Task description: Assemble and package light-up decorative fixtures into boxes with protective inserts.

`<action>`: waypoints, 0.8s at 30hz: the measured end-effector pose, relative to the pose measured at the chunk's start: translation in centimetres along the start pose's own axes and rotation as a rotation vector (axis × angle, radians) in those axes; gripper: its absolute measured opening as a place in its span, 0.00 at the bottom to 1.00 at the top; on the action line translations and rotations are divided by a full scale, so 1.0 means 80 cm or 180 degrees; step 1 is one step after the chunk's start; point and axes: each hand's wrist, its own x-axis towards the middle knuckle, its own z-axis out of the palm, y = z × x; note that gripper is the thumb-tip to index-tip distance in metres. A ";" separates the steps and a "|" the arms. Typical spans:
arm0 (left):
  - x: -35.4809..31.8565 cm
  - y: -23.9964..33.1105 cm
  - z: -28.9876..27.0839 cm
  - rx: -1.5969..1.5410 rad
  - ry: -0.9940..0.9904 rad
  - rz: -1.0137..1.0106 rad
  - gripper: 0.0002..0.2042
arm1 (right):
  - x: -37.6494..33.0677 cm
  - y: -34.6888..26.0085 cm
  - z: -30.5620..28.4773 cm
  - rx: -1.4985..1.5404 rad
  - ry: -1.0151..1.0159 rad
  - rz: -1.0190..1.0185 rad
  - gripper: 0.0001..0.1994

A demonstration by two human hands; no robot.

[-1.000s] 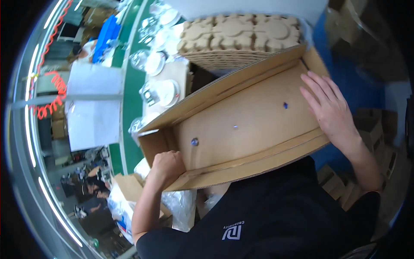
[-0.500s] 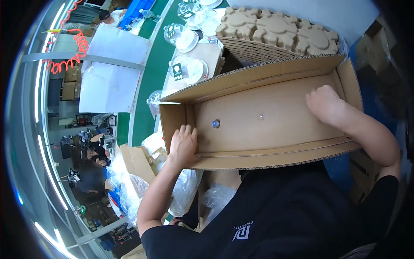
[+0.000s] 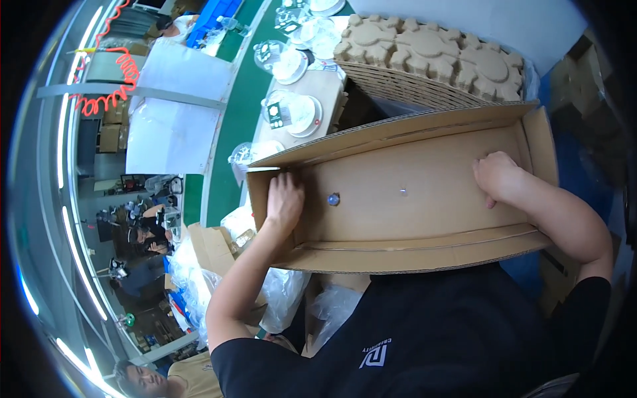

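A long, shallow brown cardboard box (image 3: 438, 212) lies open in front of me, its flat bottom framed by upright walls. At its left end my left hand (image 3: 285, 201) rests inside against the end wall, fingers stretched out. Inside the right part, my right hand (image 3: 499, 178) is curled with its knuckles toward the bottom; whatever its fingers hold, if anything, is hidden. Between the hands, a small round bluish piece (image 3: 334, 199) sits on or in the box bottom. Right of it is a tiny shiny spot (image 3: 403, 191), too small to identify.
Beyond the box stand stacked moulded pulp trays (image 3: 431, 50). Clear domes on white bases (image 3: 302, 114) line a worktop at the back left. Plastic bags (image 3: 282, 298) and a cardboard flap (image 3: 211, 249) lie left of me. Another person (image 3: 189, 378) is at the lower left edge.
The box has come slightly nearer to me. My left hand has slid farther up along the left end wall. My right hand has come nearer with the box. A person has appeared at lower left.
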 end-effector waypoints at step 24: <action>0.144 0.219 -0.331 -0.2017 0.2994 0.2968 0.18 | -0.112 0.054 0.050 0.2988 0.4479 0.1327 0.19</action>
